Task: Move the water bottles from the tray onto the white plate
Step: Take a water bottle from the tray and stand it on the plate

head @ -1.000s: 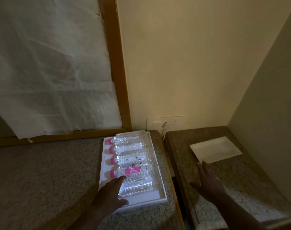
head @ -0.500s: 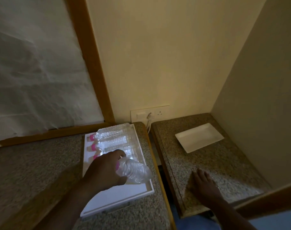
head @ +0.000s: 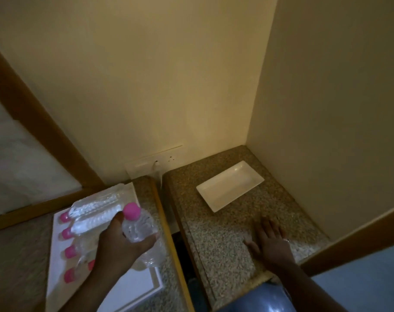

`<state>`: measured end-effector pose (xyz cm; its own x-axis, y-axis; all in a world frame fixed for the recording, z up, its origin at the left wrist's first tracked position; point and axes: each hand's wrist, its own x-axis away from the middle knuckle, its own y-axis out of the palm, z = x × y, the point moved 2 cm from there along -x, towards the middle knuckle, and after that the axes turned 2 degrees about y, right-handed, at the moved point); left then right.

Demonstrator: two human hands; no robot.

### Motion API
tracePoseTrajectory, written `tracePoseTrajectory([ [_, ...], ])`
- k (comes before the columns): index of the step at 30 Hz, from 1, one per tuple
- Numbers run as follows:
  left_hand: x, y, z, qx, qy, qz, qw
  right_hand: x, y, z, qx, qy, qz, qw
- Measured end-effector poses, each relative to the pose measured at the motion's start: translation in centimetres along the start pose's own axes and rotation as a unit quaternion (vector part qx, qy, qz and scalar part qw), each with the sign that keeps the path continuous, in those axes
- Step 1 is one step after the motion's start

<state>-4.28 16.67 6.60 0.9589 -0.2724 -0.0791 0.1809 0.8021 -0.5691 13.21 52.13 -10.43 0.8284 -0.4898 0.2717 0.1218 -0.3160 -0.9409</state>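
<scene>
My left hand [head: 121,246] wrapped around a pink-capped water bottle [head: 139,228] lifted above the white tray [head: 133,287], four more bottles [head: 94,210] lying in the tray, my right hand [head: 270,242] flat and spread on the speckled counter [head: 214,233], white plate [head: 229,185] bare, well apart

The left hand [head: 121,242] grips a clear, pink-capped bottle [head: 139,226] above the white tray [head: 133,287]. The right hand [head: 270,239] lies flat on the bench [head: 214,233], near the white plate [head: 229,185].
</scene>
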Motion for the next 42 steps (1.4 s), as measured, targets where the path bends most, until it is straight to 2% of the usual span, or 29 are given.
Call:
tracePoseTrajectory([
  [4, -3.8, 4.2, 5.9, 0.045, 0.026, -0.029, 0.998, -2.0, -0.7, 3.2, 0.004, 0.013, 0.034, 0.999],
  [9, -10.3, 16.3, 12.8, 0.051, 0.054, -0.054, 0.996, -4.5, -1.2, 5.0, -0.009, 0.028, 0.049, 0.998],
  [13, -14.0, 25.3, 13.9, 0.073, 0.05, -0.086, 0.992, -6.5, -1.3, 5.8, -0.017, 0.055, 0.059, 0.997],
  [18, -16.1, 31.2, 13.0, 0.045, 0.053, -0.099, 0.993, -7.2, -1.3, 5.9, -0.006, 0.056, 0.086, 0.995],
  [21, -16.8, 32.6, 13.1, 0.041, 0.061, -0.095, 0.993, -7.3, -1.1, 6.1, -0.003, 0.051, 0.104, 0.993],
  [27, -17.0, 33.6, 13.7, 0.023, 0.08, -0.142, 0.986, -7.4, -0.8, 6.3, -0.011, 0.051, 0.102, 0.993],
  [32, -16.7, 33.4, 13.5, 0.02, 0.077, -0.137, 0.987, -7.4, -0.7, 6.3, -0.011, 0.053, 0.104, 0.993],
  [37, -15.9, 32.4, 12.8, 0.058, 0.084, -0.174, 0.979, -7.3, -1.3, 6.2, -0.014, 0.056, 0.095, 0.994],
  [40, -14.9, 30.3, 11.1, 0.001, 0.08, -0.198, 0.977, -7.3, -1.6, 6.2, -0.018, 0.058, 0.085, 0.994],
  [42, -13.9, 28.0, 9.2, -0.082, 0.064, -0.201, 0.974, -7.1, -1.8, 6.0, -0.023, 0.057, 0.083, 0.995],
])
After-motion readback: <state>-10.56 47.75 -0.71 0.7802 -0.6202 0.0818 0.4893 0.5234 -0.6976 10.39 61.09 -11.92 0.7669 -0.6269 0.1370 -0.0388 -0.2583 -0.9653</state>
